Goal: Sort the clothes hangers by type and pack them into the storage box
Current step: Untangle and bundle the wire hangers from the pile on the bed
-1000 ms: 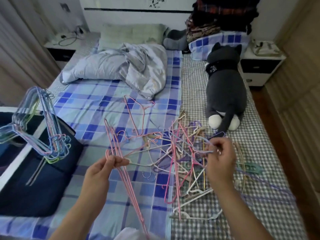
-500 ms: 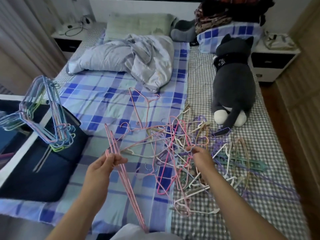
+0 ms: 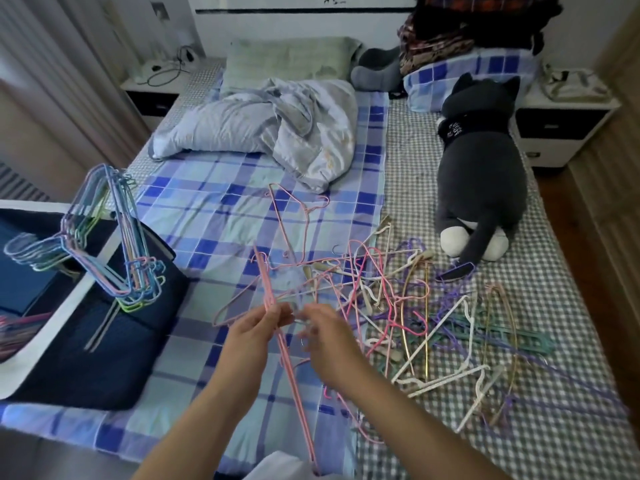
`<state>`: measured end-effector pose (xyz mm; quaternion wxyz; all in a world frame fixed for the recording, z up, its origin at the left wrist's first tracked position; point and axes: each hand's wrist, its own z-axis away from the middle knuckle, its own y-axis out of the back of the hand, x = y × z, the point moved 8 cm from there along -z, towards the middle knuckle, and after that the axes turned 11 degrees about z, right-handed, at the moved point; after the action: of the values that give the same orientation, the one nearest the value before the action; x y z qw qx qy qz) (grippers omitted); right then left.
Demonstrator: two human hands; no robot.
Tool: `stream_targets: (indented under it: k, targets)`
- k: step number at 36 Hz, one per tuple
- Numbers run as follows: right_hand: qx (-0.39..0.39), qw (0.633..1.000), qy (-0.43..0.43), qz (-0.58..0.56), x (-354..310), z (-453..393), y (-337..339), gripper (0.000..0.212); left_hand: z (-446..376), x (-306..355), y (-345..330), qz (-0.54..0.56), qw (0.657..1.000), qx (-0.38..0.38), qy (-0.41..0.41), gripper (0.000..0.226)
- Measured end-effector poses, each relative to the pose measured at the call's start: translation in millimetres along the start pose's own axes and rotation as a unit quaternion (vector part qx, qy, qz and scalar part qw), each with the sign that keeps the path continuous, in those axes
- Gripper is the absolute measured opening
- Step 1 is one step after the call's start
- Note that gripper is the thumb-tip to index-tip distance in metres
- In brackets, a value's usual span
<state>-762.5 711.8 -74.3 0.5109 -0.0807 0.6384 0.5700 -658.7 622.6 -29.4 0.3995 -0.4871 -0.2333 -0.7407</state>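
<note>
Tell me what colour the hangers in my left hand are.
Pink, the bundle of hangers seen clearly in the head view.

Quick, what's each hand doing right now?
Left hand: pinches the pink hangers held together in a bunch.
Right hand: fingers curled beside the left hand at the same bunch; blurred, so its grip cannot be told.
</note>
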Motion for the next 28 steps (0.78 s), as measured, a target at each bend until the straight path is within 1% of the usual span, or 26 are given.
stream_targets:
  k: [2, 3, 5, 8, 9, 10, 11, 13, 15, 16, 18, 19, 21, 25, 28]
  targets:
    - [-0.004, 0.998, 0.038, 0.046, -15, -2, -19, 0.054, -1, 1, -7, 0.0, 1.0, -0.001, 0.011, 0.024]
    - [-0.007, 0.998, 0.035, 0.044, -19, -6, -22, 0.058, -5, 3, -8, -0.001, 1.0, 0.0, 0.012, 0.029]
    - [-0.018, 0.999, 0.019, 0.02, -19, -19, -28, 0.058, -15, 6, -6, -0.003, 1.0, 0.006, 0.016, 0.034]
    - [-0.073, 0.995, 0.059, 0.022, -32, -45, -32, 0.06, -38, 10, 7, 0.008, 0.999, 0.043, 0.022, 0.03]
    - [-0.104, 0.993, 0.061, 0.014, -32, -56, -35, 0.059, -50, 11, 11, 0.009, 0.998, 0.055, 0.029, 0.03]
    - [-0.132, 0.99, 0.044, 0.015, -27, -68, -35, 0.056, -61, 11, 17, 0.016, 0.997, 0.065, 0.035, 0.03]
    - [-0.143, 0.989, 0.016, 0.019, -15, -80, -34, 0.053, -70, 11, 21, 0.022, 0.996, 0.076, 0.047, 0.03]
    - [-0.136, 0.989, -0.055, 0.029, 19, -120, -32, 0.052, -103, 9, 35, 0.04, 0.991, 0.104, 0.067, 0.027]
    - [-0.123, 0.987, -0.1, 0.034, 50, -154, -27, 0.048, -134, 6, 44, 0.052, 0.988, 0.123, 0.079, 0.027]
    - [-0.122, 0.985, -0.111, 0.047, 64, -173, -27, 0.046, -150, 7, 48, 0.053, 0.986, 0.138, 0.071, 0.025]
    - [-0.118, 0.982, -0.127, 0.075, 89, -209, -31, 0.042, -181, 12, 53, 0.035, 0.988, 0.144, 0.035, 0.023]
    - [-0.122, 0.979, -0.137, 0.09, 106, -238, -44, 0.039, -210, 5, 58, 0.013, 0.989, 0.144, 0.026, 0.023]
    - [-0.123, 0.974, -0.15, 0.117, 124, -259, -51, 0.034, -224, 11, 60, -0.017, 0.987, 0.157, 0.013, 0.024]
    - [-0.143, 0.964, -0.164, 0.154, 162, -320, -109, 0.04, -271, -7, 79, -0.013, 0.979, 0.202, 0.004, 0.03]
    - [-0.126, 0.96, -0.157, 0.196, 175, -362, -140, 0.04, -295, -17, 91, -0.021, 0.974, 0.227, -0.006, 0.034]
